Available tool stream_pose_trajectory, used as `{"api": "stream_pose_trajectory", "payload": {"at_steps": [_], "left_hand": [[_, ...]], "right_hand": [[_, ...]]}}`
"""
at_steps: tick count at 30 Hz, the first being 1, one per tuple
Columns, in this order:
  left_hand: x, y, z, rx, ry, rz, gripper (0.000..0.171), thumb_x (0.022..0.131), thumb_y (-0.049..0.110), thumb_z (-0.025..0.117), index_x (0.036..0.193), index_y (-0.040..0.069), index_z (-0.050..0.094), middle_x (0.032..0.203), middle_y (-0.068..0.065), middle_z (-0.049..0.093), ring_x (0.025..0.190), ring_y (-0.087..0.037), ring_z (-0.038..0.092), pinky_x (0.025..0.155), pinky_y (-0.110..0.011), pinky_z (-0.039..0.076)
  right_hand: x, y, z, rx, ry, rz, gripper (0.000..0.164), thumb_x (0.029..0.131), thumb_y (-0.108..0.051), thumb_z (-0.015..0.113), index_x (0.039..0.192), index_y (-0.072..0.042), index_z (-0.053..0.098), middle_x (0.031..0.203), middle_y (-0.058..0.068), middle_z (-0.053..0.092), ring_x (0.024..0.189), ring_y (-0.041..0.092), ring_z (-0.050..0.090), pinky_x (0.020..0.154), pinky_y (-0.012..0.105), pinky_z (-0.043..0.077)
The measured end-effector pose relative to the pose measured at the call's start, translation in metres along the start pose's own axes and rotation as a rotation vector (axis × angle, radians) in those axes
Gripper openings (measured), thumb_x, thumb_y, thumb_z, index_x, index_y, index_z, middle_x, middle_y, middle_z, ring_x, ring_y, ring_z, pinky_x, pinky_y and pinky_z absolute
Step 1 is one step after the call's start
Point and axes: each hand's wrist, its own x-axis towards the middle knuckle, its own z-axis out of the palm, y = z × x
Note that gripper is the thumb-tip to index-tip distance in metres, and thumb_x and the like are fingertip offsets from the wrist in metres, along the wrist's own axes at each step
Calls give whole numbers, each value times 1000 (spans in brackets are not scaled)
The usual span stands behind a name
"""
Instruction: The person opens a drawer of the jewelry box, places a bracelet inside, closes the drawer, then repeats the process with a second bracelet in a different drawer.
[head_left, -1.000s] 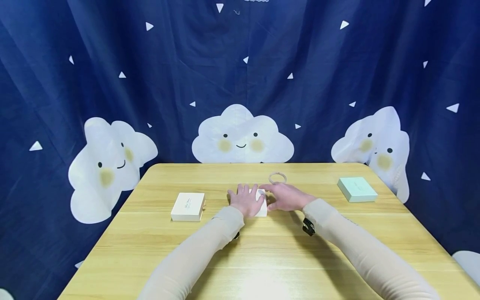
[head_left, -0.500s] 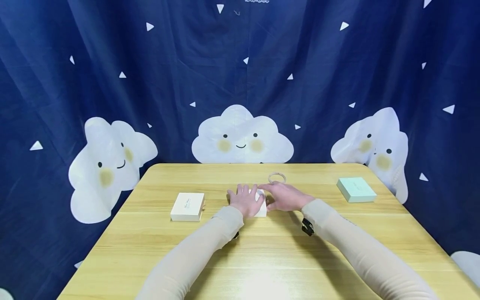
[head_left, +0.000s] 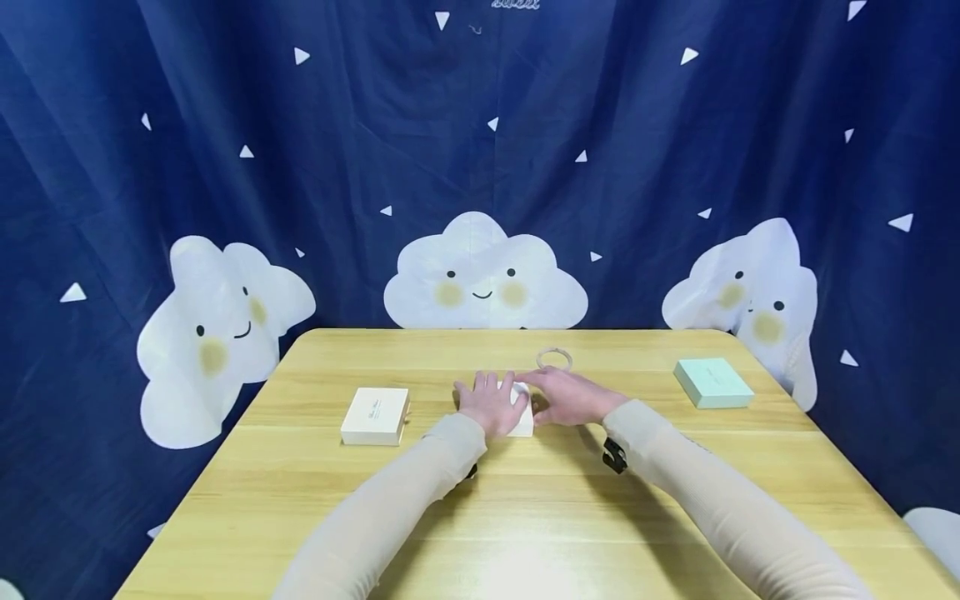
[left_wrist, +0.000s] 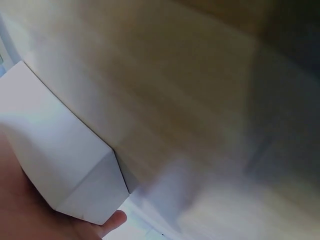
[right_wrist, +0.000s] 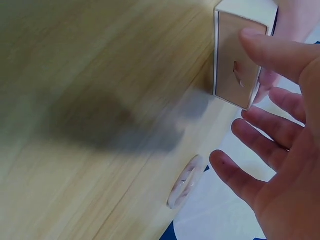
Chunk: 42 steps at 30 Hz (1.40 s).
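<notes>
Since the earlier head frame, only a slight downward slip of the whole view is noted; no displacement is shown on the surface (head_left: pixel 262 500). The box (left_wrist: pixel 60 145) is located near the middle, beneath the left grip (head_left: pixel 491 407), whose fingers are spread over its top. At the box's right end, the right grip (head_left: pixel 573 396) is held spread, thumb and fingers apart, with nothing pinched; whether the drawer (right_wrist: pixel 227 55) is touched by the thumb cannot be told. A small tab (right_wrist: pixel 238 75) is exposed on the drawer face, and the drawer appears to be fully seated. A ring (head_left: pixel 555 349) is placed just beyond the right grip; a second box (head_left: pixel 375 415) is set to the left, and a green box (head_left: pixel 714 382) well to the right. The step in hand is judged to be steadying of the box for work at the drawer. For the next move, the tab should probably be pinched and drawn straight outward, with the box kept pressed down to prevent sliding.
</notes>
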Motion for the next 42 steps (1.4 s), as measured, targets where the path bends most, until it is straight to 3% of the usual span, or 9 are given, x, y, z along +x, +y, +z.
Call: {"api": "stream_pose_trajectory", "payload": {"at_steps": [7,12,23,27,34,42], "left_hand": [[0,-3,-4,4,-22,10,71,102,65,14,162,27,23,163,-9,34,151,-34,26,110,-73,25],[0,-7,-6,-7,-21,44,70,102,64,17,160,25,29,161,-10,37,150,-32,31,112,-71,25],[3,-16,-3,-25,72,128,66,99,60,38,140,13,59,140,-11,59,134,-30,48,108,-61,36],[1,-22,-11,-20,85,156,65,98,61,43,136,12,62,140,-10,60,134,-30,48,109,-62,35],[0,-35,-32,-26,7,239,72,94,67,49,144,15,56,148,-8,55,140,-31,44,112,-66,29],[0,-45,-52,-18,-79,283,95,79,77,63,152,19,46,155,-5,48,143,-29,38,114,-67,26]], "right_hand": [[-2,-3,-4,61,-35,-1,83,82,-23,78,156,-24,41,156,1,47,145,38,38,113,58,37],[-3,-5,-4,58,-56,34,86,83,-34,79,157,-27,38,158,-1,44,147,34,36,113,59,37],[-5,-10,8,72,-57,27,93,79,-48,83,157,-20,38,158,4,43,146,32,38,115,56,35],[-4,-10,11,53,-53,28,94,79,-48,83,156,-17,39,159,5,42,147,31,37,117,54,33],[-5,-12,8,72,-55,53,94,79,-49,83,156,-17,38,159,7,41,147,33,36,115,56,35],[-6,-8,-1,78,-26,74,95,77,-46,86,155,-15,41,158,7,44,146,34,37,113,56,38]]}}
